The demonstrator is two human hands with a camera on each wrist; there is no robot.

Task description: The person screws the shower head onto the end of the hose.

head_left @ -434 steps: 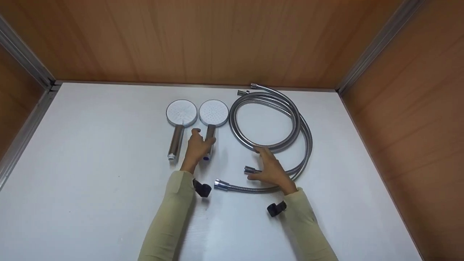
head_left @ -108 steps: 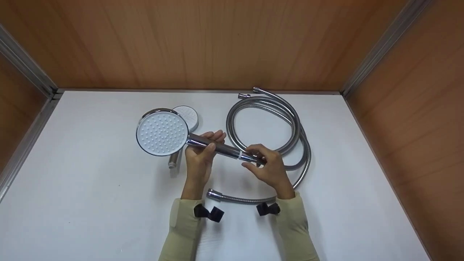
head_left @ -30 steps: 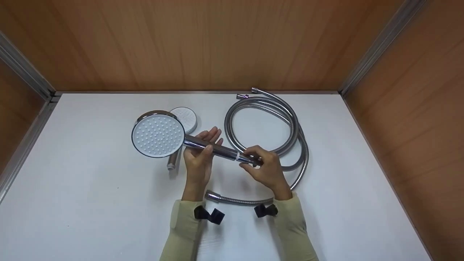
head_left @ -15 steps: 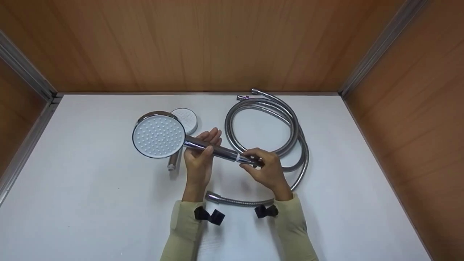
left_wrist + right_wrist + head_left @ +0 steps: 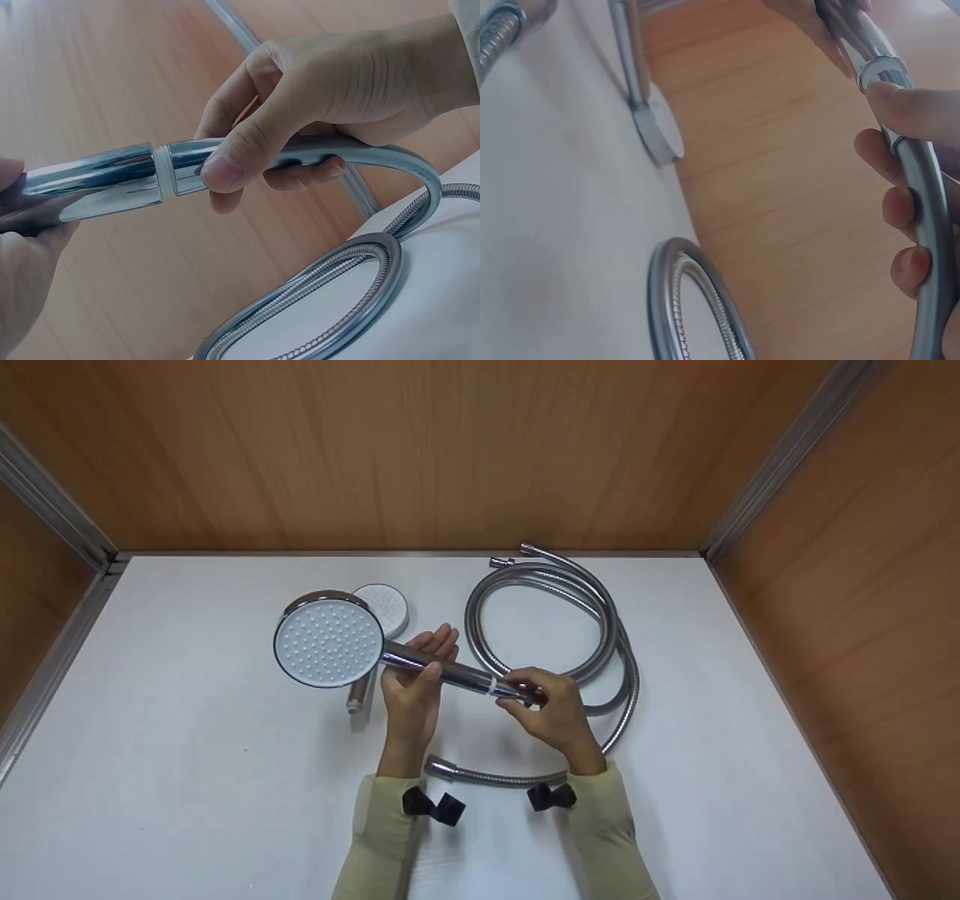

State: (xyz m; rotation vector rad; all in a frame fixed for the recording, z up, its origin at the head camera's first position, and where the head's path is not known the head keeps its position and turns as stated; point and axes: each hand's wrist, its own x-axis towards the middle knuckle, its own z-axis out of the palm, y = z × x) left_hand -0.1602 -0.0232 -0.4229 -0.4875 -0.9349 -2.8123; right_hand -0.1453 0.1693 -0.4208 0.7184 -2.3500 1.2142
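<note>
My left hand (image 5: 411,697) holds a chrome shower head (image 5: 328,643) by its handle, thumb on top and fingers beneath. Its white nozzle face is turned up. The end fitting of a grey shower hose (image 5: 390,159) is pinched by my right hand (image 5: 553,709), with more fingers wrapped round the hose behind it. Fitting and handle are in line; a narrow white ring (image 5: 164,171) shows between them in the left wrist view. How deep the threads sit cannot be told. Behind the held one, a second shower head (image 5: 384,607) lies on the table, partly covered.
A ribbed metal hose (image 5: 510,780) lies coiled together with the grey one on the white table (image 5: 187,780). Its large end nut (image 5: 441,767) points left, near my wrists. Wooden panels (image 5: 420,450) stand at the back and both sides.
Since the oldest frame, the right-hand shower head has been lifted in the left hand, and the grey hose's end brought to its handle by the right. Over the last second, almost nothing has moved.
</note>
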